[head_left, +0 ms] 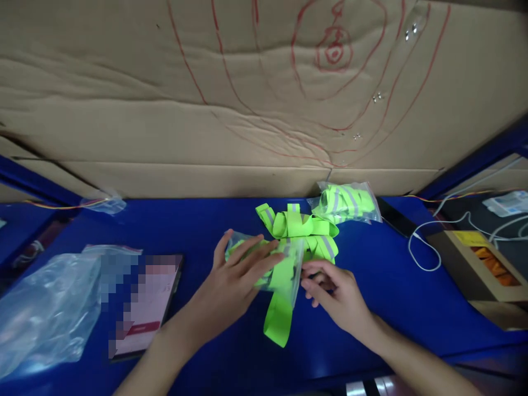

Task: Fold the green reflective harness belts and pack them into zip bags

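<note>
My left hand (243, 268) lies over a clear zip bag (297, 264), its fingers spread and pressing on it. Inside the bag are folded neon-green straps (282, 270). One loop of green strap (278, 324) hangs out of the bag's near side onto the table. My right hand (334, 289) is at the bag's right edge, fingers curled and thumb against the index finger, closed on that edge. Behind the bag lies a loose pile of green reflective straps (295, 224) with silver stripes. A second bag (346, 202) of rolled green straps sits further back.
Clear plastic bags (45, 308) and a tablet (150, 302) lie left on the blue table (206, 220). At right are a black phone (396, 217), a white cable (429, 269) and a cardboard box (474, 269) with orange contents. Cardboard (124, 132) with red rings stands behind.
</note>
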`<state>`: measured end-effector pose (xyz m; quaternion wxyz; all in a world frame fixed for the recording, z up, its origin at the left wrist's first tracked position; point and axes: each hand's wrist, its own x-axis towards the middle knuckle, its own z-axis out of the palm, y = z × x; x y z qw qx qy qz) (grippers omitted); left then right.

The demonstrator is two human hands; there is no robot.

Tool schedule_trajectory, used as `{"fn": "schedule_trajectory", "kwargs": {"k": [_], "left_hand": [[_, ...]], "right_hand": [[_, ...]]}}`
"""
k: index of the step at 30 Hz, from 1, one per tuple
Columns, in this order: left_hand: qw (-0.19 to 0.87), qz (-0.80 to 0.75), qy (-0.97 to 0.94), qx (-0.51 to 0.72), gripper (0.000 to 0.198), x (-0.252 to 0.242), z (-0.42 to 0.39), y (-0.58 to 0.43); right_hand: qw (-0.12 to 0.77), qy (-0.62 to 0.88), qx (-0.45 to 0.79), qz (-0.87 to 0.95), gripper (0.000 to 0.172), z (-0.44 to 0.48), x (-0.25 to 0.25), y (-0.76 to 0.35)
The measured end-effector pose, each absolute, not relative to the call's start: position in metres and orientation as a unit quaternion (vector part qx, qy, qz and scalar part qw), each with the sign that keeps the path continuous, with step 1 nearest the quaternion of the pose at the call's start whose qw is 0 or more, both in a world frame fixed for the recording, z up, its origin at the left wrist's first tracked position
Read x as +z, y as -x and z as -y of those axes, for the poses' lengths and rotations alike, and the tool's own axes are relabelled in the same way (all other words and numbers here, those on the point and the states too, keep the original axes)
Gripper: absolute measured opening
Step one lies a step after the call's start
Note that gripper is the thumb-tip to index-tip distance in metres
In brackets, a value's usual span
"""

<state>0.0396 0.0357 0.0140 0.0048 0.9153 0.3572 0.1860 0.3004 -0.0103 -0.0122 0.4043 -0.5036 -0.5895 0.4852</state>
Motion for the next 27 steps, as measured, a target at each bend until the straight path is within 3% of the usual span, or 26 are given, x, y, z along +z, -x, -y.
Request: {"fn": "schedule_trajectory", "kwargs": {"k": [9, 18, 20, 24, 27], "left_hand": [[0.042, -0.350, -0.922, 0.162, 0.063, 0.000, -0.034, -0.042], [0.115, -0.377, -0.908, 0.140, 0.069, 0.008, -0.023, -0.043], [0.155, -0.358, -0.904, 0.176, 0.062, 0.014, -0.018, -0.047], [0.187, -0.351, -0.877, 0.270, 0.028, 0.014, -0.010, -0.063], [0.186, -0.363, -0.864, 0.294, 0.021, 0.008, -0.008, -0.073]], "right_hand": [[0.337, 0.505, 0.610, 0.509, 0.034, 0.008, -0.023, -0.297], [0.339, 0.481, 0.668, 0.455, 0.040, -0.001, -0.028, -0.298], [0.345, 0.469, 0.681, 0.444, 0.039, 0.000, -0.028, -0.296], [0.350, 0.426, 0.707, 0.443, 0.033, 0.003, -0.023, -0.293], [0.362, 0.396, 0.722, 0.437, 0.030, 0.005, -0.021, -0.291]]}}
